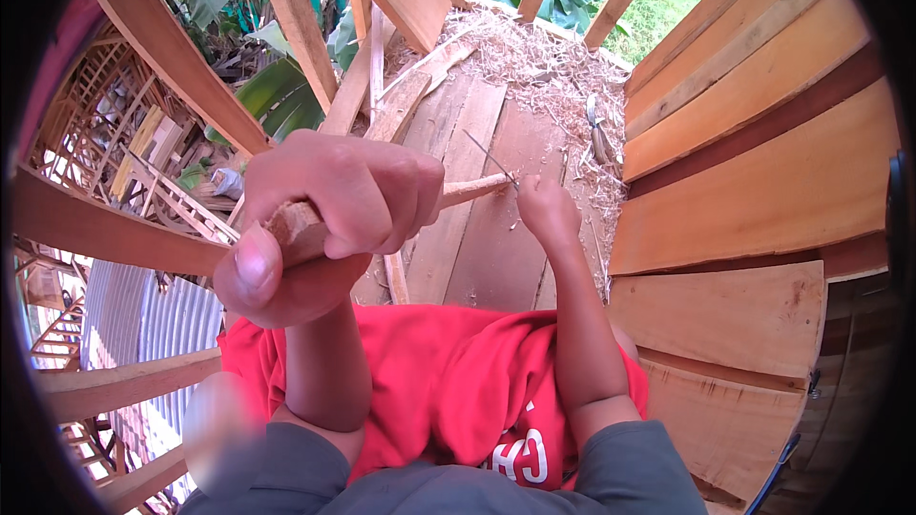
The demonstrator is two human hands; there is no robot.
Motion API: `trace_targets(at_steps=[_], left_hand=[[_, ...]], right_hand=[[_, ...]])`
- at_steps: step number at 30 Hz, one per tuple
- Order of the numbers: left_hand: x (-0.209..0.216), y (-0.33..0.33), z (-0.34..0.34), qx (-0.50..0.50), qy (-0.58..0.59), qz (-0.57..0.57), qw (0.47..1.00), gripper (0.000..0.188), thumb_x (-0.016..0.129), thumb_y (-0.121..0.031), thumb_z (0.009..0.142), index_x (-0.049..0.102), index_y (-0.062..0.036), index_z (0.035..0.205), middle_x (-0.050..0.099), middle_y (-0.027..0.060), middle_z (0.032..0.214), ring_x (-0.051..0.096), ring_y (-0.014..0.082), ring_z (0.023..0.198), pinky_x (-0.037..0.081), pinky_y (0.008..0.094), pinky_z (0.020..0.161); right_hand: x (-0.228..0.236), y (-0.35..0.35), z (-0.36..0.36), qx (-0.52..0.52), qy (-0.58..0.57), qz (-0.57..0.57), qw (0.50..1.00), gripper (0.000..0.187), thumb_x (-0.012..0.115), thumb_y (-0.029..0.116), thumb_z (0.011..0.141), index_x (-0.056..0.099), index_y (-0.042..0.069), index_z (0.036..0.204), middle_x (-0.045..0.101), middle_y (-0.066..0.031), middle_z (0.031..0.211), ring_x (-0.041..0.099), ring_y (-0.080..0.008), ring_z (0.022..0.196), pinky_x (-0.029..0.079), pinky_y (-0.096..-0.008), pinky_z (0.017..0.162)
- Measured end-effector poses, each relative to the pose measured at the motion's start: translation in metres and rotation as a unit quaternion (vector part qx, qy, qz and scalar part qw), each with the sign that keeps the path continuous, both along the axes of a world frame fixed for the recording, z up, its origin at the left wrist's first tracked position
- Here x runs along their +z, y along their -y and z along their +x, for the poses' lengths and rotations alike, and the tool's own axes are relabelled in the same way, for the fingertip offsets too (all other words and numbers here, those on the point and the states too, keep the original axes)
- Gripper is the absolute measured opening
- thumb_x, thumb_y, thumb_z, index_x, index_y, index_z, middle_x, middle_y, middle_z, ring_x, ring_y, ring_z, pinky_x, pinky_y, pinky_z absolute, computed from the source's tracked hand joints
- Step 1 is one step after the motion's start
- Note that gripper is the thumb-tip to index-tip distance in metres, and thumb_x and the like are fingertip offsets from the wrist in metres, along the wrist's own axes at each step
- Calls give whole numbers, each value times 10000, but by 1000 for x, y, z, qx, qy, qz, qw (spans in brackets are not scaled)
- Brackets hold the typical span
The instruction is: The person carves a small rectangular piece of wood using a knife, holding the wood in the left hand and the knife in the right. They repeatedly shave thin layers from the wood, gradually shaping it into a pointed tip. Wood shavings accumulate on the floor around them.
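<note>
My left hand (pixel 320 219) is raised close to the camera, fingers wrapped around the thick end of a wooden stick (pixel 472 190); the thumb rests against the cut end. The stick runs away to the right, tapering to a point. My right hand (pixel 547 210) is closed near that tip and holds a thin blade (pixel 489 158) against it; the handle is hidden inside the fist. Below both forearms lies my red garment (pixel 448 381).
Planks form the floor (pixel 477 238), with wood shavings (pixel 534 62) piled at its far end. Stacked boards (pixel 754 181) curve along the right. Sloping beams (pixel 172 57) and a corrugated metal sheet (pixel 143 315) lie to the left; green leaves behind.
</note>
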State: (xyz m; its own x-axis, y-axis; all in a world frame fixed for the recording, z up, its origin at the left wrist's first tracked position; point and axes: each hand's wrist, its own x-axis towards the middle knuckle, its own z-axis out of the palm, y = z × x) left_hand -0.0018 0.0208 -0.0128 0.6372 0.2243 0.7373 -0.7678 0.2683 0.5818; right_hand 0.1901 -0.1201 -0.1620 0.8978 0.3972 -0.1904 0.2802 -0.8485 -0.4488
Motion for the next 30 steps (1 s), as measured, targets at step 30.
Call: trace_targets(at_steps=[30], left_hand=[[6, -4, -3, 155, -34, -87, 984, 415, 485, -487, 853, 344, -129, 697, 339, -15, 597, 318, 117, 561, 281, 291, 578]], right_hand=[[24, -18, -41, 49, 1, 112, 992, 577, 315, 403, 982, 696, -2, 827, 647, -279, 791, 639, -454, 814, 488, -527, 753]])
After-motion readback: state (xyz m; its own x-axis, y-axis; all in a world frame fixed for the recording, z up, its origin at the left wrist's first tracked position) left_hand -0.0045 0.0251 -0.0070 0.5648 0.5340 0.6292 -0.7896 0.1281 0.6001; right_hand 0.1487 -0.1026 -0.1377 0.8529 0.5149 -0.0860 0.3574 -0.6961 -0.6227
